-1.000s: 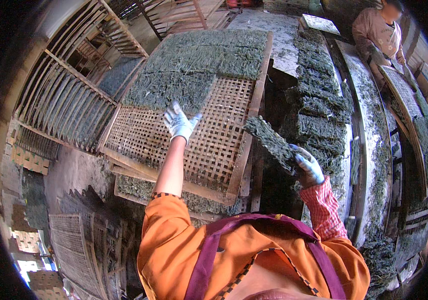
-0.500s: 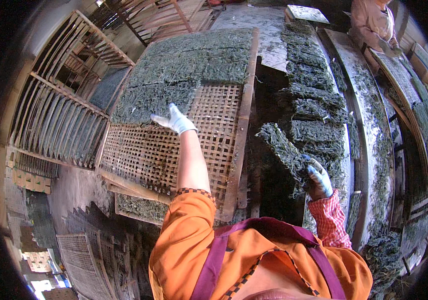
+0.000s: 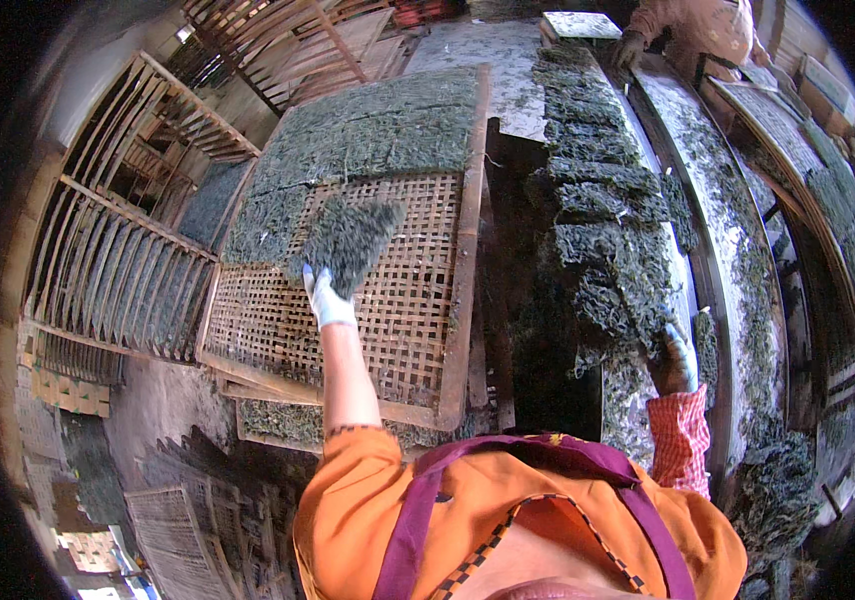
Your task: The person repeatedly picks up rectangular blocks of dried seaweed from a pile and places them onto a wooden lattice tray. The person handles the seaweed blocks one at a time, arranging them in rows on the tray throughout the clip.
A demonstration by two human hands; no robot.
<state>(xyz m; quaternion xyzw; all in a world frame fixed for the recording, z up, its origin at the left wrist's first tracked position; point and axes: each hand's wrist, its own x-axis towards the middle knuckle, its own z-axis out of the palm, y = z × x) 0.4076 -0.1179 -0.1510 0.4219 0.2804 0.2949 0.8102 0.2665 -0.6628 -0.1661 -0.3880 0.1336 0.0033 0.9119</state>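
Note:
My left hand (image 3: pixel 328 295), in a white glove with bluish fingertips, is closed on the near edge of a blurred mat of dark green strands (image 3: pixel 353 245). It holds this mat above the bare weave of a wood-framed bamboo tray (image 3: pixel 398 350). More matted strands (image 3: pixel 378 125) cover the tray's far part and its left side. My right hand (image 3: pixel 676 355), also gloved, grips the right edge of another strand mat (image 3: pixel 628 290) at the near end of a row on a long board. Its thumb is partly hidden.
Slatted wooden racks (image 3: pixel 128 260) stand at left. A strand-covered tray (image 3: pixel 293 420) sits under the bamboo tray. Another long board (image 3: pixel 723 200) runs along the right. Beyond it, a co-worker (image 3: pixel 698 35) stands by a tilted tray. Loose strands (image 3: pixel 773 490) are heaped at lower right.
My left hand has lifted a mat off the tray, baring more weave, and drawn nearer. The mat in my right hand has come down to the row's near end.

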